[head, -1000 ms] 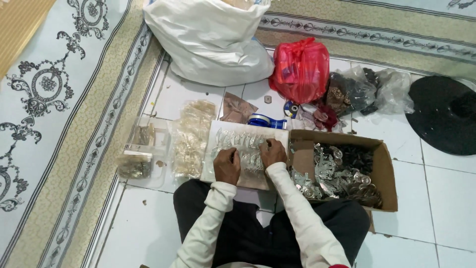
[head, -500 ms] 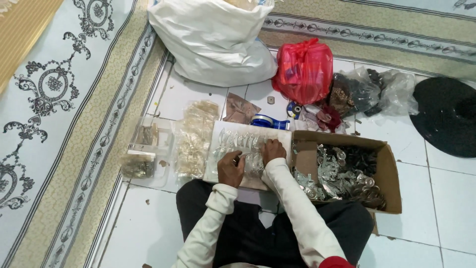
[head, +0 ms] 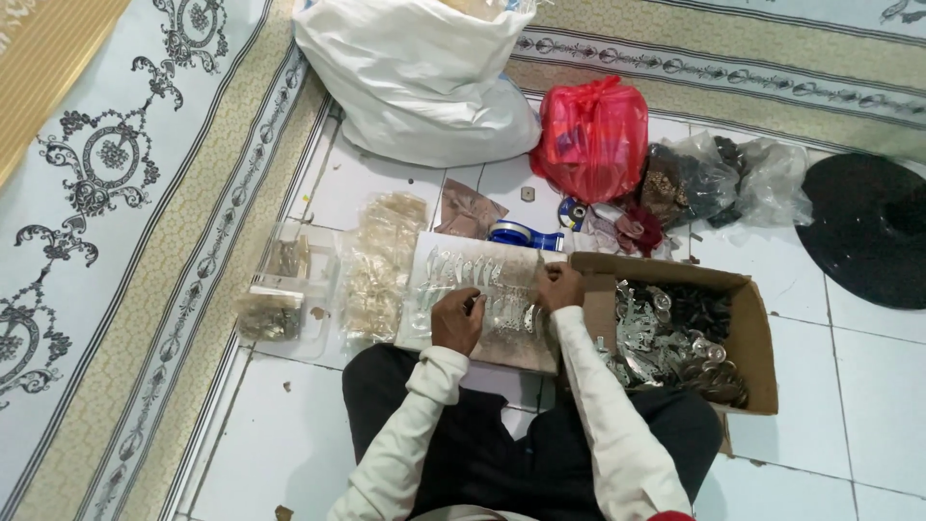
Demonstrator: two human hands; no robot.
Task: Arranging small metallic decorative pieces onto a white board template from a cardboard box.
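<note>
Cardboard sheet (head: 511, 342) rests on the person's lap over the floor, thin, light and bendy; small silver pieces (head: 473, 275) on it look slippery. Left hand (head: 456, 321) pinches one piece; right hand (head: 559, 287) presses the sheet's edge.

White tiled floor (head: 868, 386) carries a white sack (head: 415, 82), red bag (head: 590, 140), cardboard box (head: 757, 333), flat board (head: 482, 299) and patterned mat (head: 116, 193)

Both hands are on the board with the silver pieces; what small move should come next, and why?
Probably the left hand sets its small pinched piece onto the board beside the silver rows while the right hand steadies the edge; more pieces wait in the cardboard box.
</note>
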